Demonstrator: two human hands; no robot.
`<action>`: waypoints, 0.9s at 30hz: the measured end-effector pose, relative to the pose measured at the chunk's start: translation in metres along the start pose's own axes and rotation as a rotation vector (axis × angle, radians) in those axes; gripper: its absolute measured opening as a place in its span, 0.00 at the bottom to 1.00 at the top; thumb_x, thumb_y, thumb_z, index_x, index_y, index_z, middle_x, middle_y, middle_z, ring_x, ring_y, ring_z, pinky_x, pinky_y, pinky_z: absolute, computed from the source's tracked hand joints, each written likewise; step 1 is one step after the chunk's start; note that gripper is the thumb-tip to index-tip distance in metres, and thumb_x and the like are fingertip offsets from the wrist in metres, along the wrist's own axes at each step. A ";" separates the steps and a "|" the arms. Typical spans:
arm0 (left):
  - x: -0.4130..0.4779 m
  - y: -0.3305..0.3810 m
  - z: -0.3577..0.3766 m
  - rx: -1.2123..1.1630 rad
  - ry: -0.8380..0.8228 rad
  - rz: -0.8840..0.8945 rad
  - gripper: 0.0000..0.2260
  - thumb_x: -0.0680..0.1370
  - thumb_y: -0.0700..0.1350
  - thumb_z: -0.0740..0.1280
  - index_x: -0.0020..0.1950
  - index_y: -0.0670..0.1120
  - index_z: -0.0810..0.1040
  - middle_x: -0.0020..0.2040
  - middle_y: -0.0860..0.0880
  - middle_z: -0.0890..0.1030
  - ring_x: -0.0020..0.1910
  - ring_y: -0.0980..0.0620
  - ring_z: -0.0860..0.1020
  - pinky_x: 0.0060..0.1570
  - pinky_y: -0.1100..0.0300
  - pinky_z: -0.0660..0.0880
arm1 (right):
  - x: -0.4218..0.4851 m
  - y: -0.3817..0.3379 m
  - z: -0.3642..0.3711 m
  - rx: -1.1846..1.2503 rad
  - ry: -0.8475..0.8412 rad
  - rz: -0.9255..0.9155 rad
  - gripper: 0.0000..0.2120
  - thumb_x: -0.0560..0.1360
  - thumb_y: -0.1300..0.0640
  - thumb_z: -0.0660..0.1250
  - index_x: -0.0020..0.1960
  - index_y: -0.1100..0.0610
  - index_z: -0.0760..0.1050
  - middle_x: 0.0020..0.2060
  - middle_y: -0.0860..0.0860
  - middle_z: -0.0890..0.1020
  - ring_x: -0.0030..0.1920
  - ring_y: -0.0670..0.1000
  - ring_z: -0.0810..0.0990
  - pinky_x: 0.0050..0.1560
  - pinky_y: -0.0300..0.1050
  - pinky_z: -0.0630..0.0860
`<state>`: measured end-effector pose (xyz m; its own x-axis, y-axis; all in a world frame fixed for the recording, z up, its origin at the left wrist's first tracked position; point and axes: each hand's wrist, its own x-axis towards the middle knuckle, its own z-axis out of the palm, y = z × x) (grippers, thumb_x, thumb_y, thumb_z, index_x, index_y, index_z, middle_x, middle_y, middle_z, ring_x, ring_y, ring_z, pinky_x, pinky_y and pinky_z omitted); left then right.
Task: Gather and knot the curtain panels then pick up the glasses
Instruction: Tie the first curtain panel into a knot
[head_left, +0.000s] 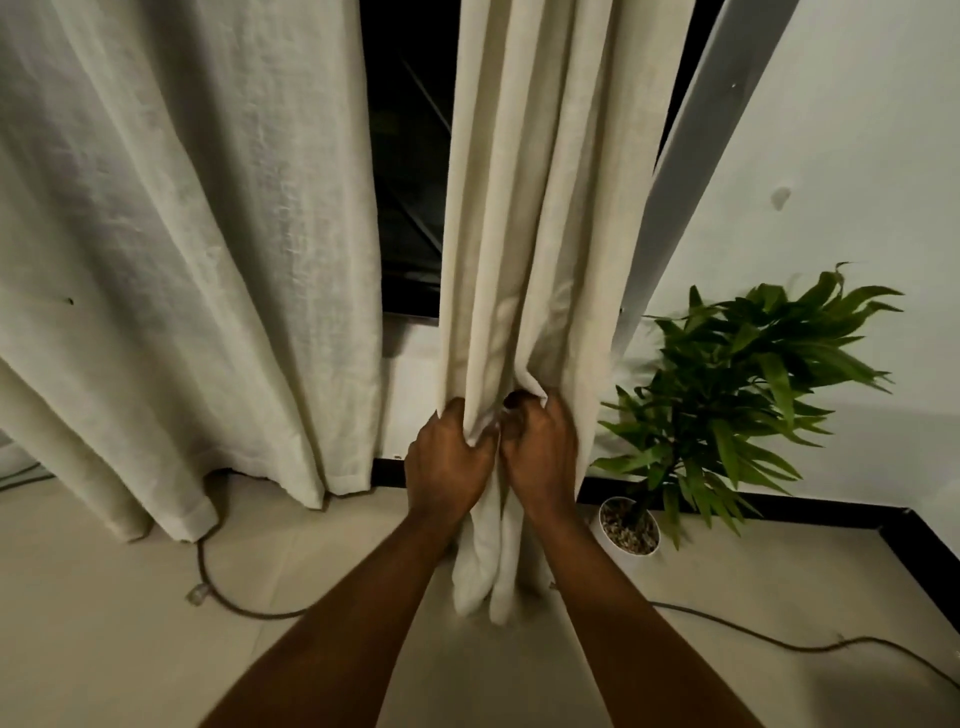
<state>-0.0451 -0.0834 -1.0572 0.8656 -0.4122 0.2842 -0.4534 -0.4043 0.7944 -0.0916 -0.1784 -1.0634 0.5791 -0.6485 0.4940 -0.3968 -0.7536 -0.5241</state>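
A loose left panel (171, 249) is hung beside a dark window (408, 171). The right panel (530, 208), bunched into folds, is gripped near its foot by the left hand (449, 460) and right hand (540, 452), side by side. A plant (727, 384) is seen right.

The left curtain panel (171, 260) hangs well apart from the right curtain panel (535, 208), with the window (410, 182) between them. The left hand (447, 467) and the right hand (540, 452) grip the right curtain panel low, side by side. On the floor (104, 649), a potted plant (727, 395) stands to its right, near the wall (831, 156).
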 end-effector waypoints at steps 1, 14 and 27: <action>-0.001 -0.007 0.008 -0.008 -0.015 0.007 0.17 0.75 0.55 0.66 0.58 0.46 0.76 0.48 0.45 0.82 0.47 0.44 0.81 0.44 0.49 0.78 | 0.000 0.007 0.008 0.001 -0.026 -0.008 0.09 0.74 0.62 0.64 0.52 0.57 0.80 0.49 0.56 0.80 0.50 0.57 0.79 0.49 0.47 0.76; -0.050 -0.098 0.063 0.196 -0.155 0.002 0.09 0.77 0.46 0.63 0.49 0.42 0.80 0.41 0.42 0.82 0.41 0.41 0.80 0.40 0.53 0.75 | -0.098 0.086 0.071 -0.249 -0.213 0.184 0.14 0.71 0.65 0.70 0.55 0.56 0.82 0.42 0.57 0.84 0.42 0.59 0.83 0.42 0.48 0.79; -0.133 -0.172 0.151 0.402 -0.532 -0.189 0.12 0.80 0.46 0.58 0.57 0.45 0.78 0.52 0.45 0.81 0.51 0.44 0.79 0.48 0.55 0.74 | -0.196 0.155 0.127 -0.451 -0.661 0.480 0.14 0.80 0.47 0.59 0.59 0.53 0.76 0.55 0.51 0.81 0.55 0.53 0.80 0.52 0.46 0.75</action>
<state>-0.1145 -0.0823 -1.3120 0.7622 -0.6076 -0.2233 -0.4374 -0.7377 0.5143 -0.1757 -0.1547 -1.3298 0.5141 -0.8130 -0.2732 -0.8576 -0.4809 -0.1825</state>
